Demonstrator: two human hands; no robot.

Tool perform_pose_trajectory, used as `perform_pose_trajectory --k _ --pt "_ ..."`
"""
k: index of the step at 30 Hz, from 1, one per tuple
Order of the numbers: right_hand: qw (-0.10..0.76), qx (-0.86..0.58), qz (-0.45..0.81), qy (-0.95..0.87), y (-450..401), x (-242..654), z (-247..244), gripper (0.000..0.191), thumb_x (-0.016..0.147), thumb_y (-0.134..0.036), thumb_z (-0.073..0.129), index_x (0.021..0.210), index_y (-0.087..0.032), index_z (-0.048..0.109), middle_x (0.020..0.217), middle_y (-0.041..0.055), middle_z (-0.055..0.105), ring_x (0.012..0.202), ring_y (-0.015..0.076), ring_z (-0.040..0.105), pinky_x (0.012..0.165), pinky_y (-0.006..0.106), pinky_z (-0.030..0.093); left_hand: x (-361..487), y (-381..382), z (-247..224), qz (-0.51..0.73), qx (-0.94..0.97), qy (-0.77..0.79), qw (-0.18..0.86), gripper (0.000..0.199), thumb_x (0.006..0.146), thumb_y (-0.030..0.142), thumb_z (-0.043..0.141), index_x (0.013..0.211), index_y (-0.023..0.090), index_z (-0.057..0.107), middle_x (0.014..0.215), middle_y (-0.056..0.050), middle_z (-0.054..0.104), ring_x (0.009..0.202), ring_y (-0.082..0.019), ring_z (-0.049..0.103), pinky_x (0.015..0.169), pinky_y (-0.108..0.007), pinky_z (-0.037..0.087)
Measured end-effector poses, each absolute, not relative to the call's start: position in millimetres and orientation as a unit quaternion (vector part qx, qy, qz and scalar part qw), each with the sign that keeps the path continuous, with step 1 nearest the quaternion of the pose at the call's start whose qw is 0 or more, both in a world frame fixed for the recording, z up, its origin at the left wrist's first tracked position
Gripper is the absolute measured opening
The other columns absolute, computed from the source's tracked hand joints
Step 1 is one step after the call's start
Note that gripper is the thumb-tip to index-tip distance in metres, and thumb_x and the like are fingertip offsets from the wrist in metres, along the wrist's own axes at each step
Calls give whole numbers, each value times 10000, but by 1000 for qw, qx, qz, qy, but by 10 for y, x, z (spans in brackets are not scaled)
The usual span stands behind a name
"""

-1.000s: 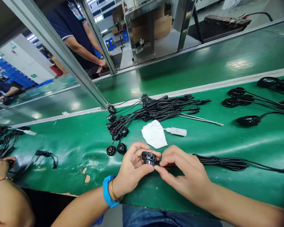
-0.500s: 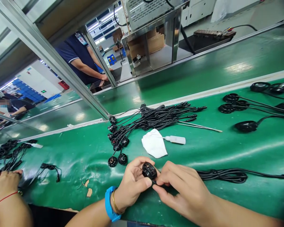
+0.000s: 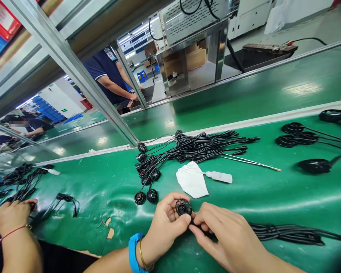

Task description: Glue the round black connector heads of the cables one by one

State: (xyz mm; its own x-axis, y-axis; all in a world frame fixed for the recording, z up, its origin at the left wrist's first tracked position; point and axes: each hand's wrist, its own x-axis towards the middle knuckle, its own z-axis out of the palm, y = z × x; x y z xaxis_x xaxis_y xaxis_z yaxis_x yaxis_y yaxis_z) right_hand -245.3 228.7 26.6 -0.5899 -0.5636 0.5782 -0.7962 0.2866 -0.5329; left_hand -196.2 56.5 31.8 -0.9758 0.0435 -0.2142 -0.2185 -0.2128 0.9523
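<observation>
My left hand [image 3: 166, 223], with a blue band on its wrist, grips a round black camera-like head [image 3: 183, 207] between thumb and fingers. Its ringed face is turned up toward me. Close against the lower right of the head, my right hand [image 3: 224, 231] is closed in a pinch on what looks like its black cable; the fingers mostly hide that spot. From behind the right hand a coiled black cable bundle [image 3: 287, 232] runs to the right. Beyond my hands lie a white cloth [image 3: 192, 180] and a small white dropper bottle [image 3: 220, 176].
A heap of black cables [image 3: 201, 146] with round heads lies at the back, metal tweezers [image 3: 252, 162] beside it. More black round parts [image 3: 314, 165] are on the right. At left, a co-worker's hand [image 3: 13, 218] is near other cables. A metal post [image 3: 102, 94] meets the bench's back ledge.
The round head has turned in my left hand, so its ringed face shows more. My right hand stays pinched beside it. The whole view has shifted slightly; the co-worker's hand at left has moved.
</observation>
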Motion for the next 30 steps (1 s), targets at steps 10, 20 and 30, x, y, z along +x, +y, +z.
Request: perform_pose_trajectory --k 10,20,30 --pt "125 466 367 -795 2269 -2464 248 134 872 -106 500 810 -203 431 681 -33 491 573 94 494 554 237 363 -1930 609 373 675 -91 729 68 401 742 118 592 1143 118 590 831 -22 540 669 -100 474 629 -227 412" --pt "235 339 272 -869 2711 -3139 521 91 942 -227 588 861 -185 597 779 -15 606 714 104 578 661 254 401 -1946 559 284 662 -107 733 113 377 816 222 591 1182 137 558 945 -70 566 828 -169 587 698 -252 441" --pt "50 169 -28 -984 3182 -3744 378 198 919 -239 596 1031 -145 730 1030 108 656 971 284 574 712 352 408 -1969 530 260 684 -95 709 140 389 840 269 595 1201 137 535 939 -64 518 857 -170 567 685 -244 419"
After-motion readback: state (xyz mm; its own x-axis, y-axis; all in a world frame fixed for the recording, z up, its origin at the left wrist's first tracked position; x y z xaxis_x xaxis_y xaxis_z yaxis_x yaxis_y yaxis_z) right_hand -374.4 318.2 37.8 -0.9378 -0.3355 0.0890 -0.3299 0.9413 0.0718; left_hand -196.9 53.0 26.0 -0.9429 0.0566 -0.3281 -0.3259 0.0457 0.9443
